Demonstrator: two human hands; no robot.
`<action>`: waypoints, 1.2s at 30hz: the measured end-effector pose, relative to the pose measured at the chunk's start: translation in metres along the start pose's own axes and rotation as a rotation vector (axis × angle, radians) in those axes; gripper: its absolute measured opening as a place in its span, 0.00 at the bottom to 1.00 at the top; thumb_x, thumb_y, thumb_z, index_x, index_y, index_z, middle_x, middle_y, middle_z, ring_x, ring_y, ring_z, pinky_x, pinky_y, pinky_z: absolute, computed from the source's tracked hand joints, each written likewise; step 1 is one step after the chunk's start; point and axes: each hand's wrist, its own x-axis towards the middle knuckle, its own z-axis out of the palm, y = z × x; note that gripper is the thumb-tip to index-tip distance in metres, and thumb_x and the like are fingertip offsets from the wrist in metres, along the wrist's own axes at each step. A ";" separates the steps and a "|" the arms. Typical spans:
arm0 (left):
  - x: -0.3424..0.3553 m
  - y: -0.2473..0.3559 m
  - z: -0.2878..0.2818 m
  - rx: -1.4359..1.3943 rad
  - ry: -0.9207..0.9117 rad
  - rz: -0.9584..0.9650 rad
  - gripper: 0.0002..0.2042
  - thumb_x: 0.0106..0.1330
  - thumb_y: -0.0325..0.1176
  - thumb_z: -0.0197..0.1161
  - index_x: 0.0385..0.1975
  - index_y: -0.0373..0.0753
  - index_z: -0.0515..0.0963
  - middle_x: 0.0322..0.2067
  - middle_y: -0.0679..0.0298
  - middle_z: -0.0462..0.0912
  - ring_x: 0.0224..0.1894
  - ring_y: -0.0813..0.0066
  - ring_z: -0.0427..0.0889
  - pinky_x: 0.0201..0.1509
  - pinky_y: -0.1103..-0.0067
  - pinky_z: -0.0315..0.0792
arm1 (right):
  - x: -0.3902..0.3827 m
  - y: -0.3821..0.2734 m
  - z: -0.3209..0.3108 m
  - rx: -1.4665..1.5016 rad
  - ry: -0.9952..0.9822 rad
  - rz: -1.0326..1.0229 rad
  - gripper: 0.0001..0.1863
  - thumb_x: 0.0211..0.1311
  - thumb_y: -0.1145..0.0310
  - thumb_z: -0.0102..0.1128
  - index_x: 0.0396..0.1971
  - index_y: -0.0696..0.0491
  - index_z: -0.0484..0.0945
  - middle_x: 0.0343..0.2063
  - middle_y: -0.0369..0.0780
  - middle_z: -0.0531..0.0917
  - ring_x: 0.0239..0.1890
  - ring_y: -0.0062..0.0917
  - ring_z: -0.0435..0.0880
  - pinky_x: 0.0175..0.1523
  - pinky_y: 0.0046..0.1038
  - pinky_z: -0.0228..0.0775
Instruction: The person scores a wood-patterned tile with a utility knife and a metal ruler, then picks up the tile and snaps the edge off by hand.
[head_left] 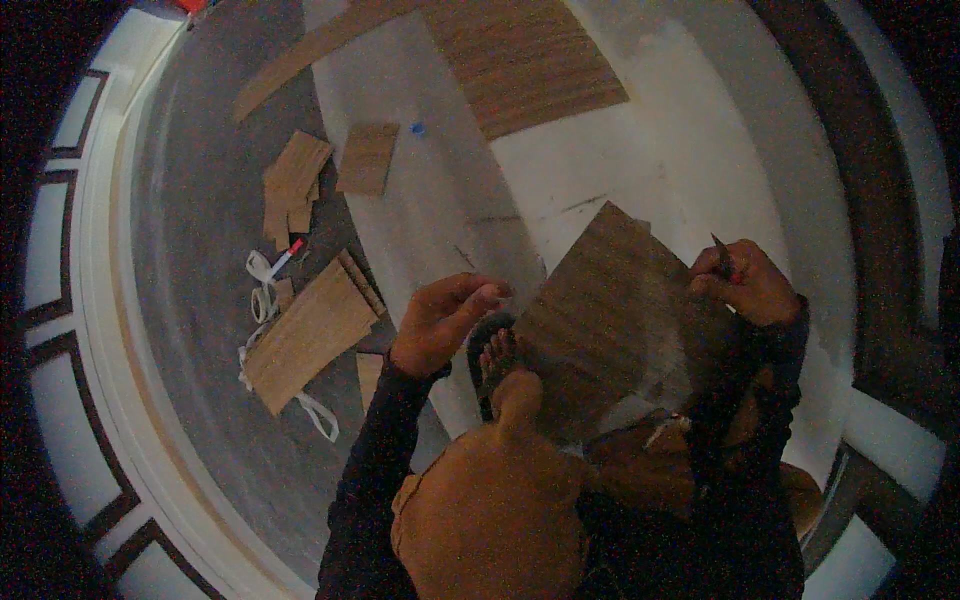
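My left hand (448, 318) is raised just left of a brown wood-grain panel (590, 300). Its fingers are curled and the thumb meets the forefinger; a small pale bit shows at the tips, too blurred to name. My right hand (752, 286) is closed around a knife (720, 254) with a dark pointed blade sticking up and a touch of red at the grip. It hovers by the panel's right corner. The panel lies tilted in front of my bent legs, beside my sandalled foot (502, 362). A pale, see-through patch shows over its lower right part.
Wood-grain planks (315, 330) and smaller offcuts (295, 180) lie on the grey floor at left, with white strips (318, 415) and a red-and-white marker-like stick (290, 255). Laid planks (530, 65) cover the far floor. A single offcut (368, 158) rests on a pale underlay sheet (420, 220). Panelled walls stand either side.
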 end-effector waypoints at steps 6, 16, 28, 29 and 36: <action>0.012 0.021 0.033 -0.539 -0.308 -0.372 0.12 0.74 0.38 0.65 0.49 0.37 0.83 0.43 0.66 0.88 0.45 0.76 0.85 0.54 0.77 0.78 | -0.011 0.006 -0.005 0.202 0.074 0.082 0.09 0.60 0.69 0.75 0.31 0.58 0.84 0.27 0.35 0.84 0.32 0.19 0.80 0.40 0.25 0.72; 0.049 0.028 0.038 -1.050 -0.535 -0.480 0.09 0.74 0.35 0.65 0.47 0.40 0.80 0.43 0.68 0.85 0.46 0.78 0.84 0.53 0.77 0.78 | 0.011 0.038 -0.027 0.362 -0.018 -0.029 0.08 0.60 0.70 0.74 0.32 0.57 0.83 0.28 0.35 0.84 0.33 0.19 0.80 0.40 0.25 0.73; 0.041 0.052 0.058 -0.890 -0.438 -0.370 0.14 0.76 0.39 0.61 0.53 0.37 0.79 0.46 0.67 0.85 0.49 0.75 0.84 0.57 0.74 0.77 | -0.009 0.046 -0.024 0.330 0.164 -0.079 0.08 0.59 0.69 0.70 0.27 0.54 0.78 0.26 0.33 0.78 0.29 0.18 0.73 0.34 0.26 0.64; 0.041 0.053 0.056 -0.933 -0.436 -0.451 0.14 0.76 0.39 0.62 0.52 0.37 0.80 0.46 0.68 0.85 0.49 0.77 0.83 0.55 0.76 0.77 | -0.009 0.054 -0.025 0.316 0.191 -0.144 0.10 0.59 0.67 0.71 0.27 0.53 0.78 0.26 0.33 0.77 0.29 0.19 0.72 0.34 0.26 0.63; 0.028 0.057 0.035 -0.805 -0.507 -0.384 0.13 0.69 0.36 0.71 0.48 0.38 0.84 0.39 0.72 0.85 0.38 0.85 0.81 0.41 0.83 0.75 | -0.023 0.036 -0.020 0.275 0.342 -0.074 0.16 0.59 0.56 0.74 0.25 0.51 0.79 0.25 0.33 0.78 0.30 0.21 0.73 0.38 0.29 0.63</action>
